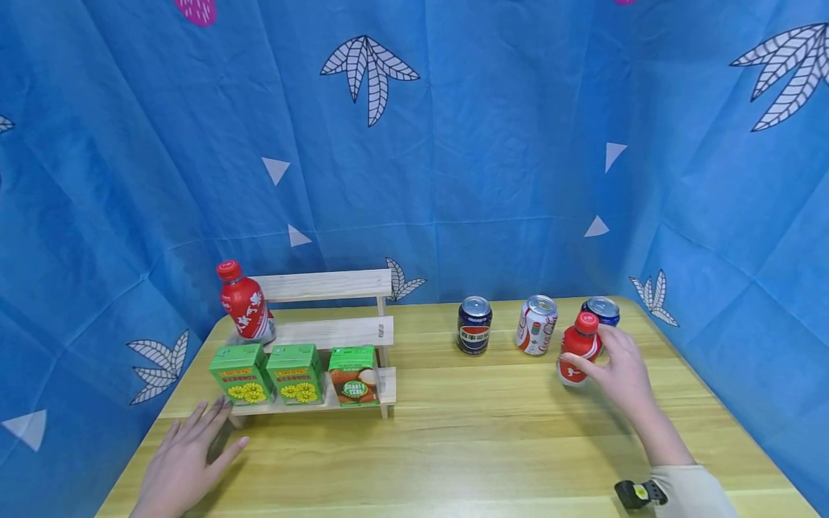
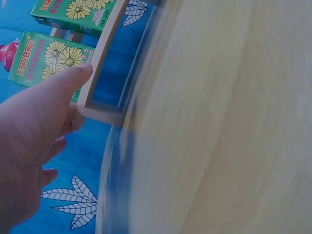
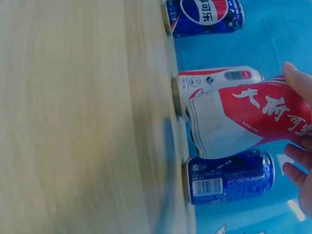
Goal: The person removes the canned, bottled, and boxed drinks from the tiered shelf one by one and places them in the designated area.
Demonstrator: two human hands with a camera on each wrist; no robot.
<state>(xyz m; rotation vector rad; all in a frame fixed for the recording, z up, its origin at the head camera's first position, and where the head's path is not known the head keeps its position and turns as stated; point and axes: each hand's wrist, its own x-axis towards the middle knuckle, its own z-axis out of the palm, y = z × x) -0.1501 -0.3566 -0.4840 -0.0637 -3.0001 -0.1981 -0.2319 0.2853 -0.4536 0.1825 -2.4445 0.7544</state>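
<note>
My right hand (image 1: 620,370) holds a red bottle (image 1: 579,350) between thumb and fingers, around its upper part. In the right wrist view the white base of that bottle (image 3: 214,122) appears raised off the tabletop, tilted in front of the cans. At the left, my left hand (image 1: 184,460) reaches with extended fingers to the front left corner of a small wooden shelf (image 1: 317,407). Green drink cartons (image 1: 296,374) stand on its lowest tier, and another red bottle (image 1: 246,302) stands on the middle tier.
A dark blue Pepsi can (image 1: 474,327), a white and red Coca-Cola can (image 1: 536,325) and a blue can (image 1: 601,309) line the back of the wooden table (image 1: 453,446). The blue can is partly hidden behind the held bottle. Blue curtain (image 1: 479,144) surrounds the table.
</note>
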